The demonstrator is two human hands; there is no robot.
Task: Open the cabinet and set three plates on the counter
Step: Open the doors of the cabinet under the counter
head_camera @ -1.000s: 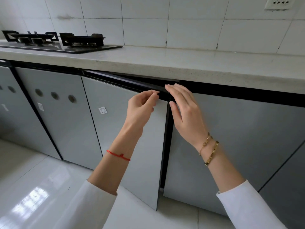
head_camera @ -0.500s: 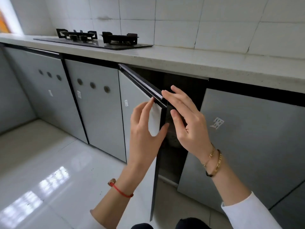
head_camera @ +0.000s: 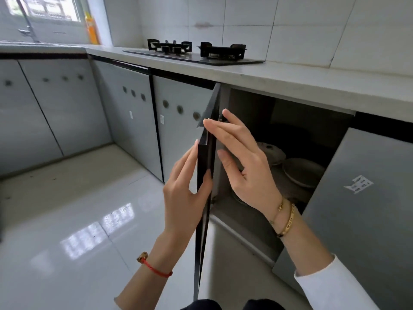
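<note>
Glossy floor tiles (head_camera: 78,231), matt stone-like counter (head_camera: 312,83), smooth grey cabinet door (head_camera: 368,220), glazed plates (head_camera: 301,171).

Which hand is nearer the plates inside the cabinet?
Right. The right hand reaches past the door edge, just before the plates; the left hand stays outside the door.
</note>
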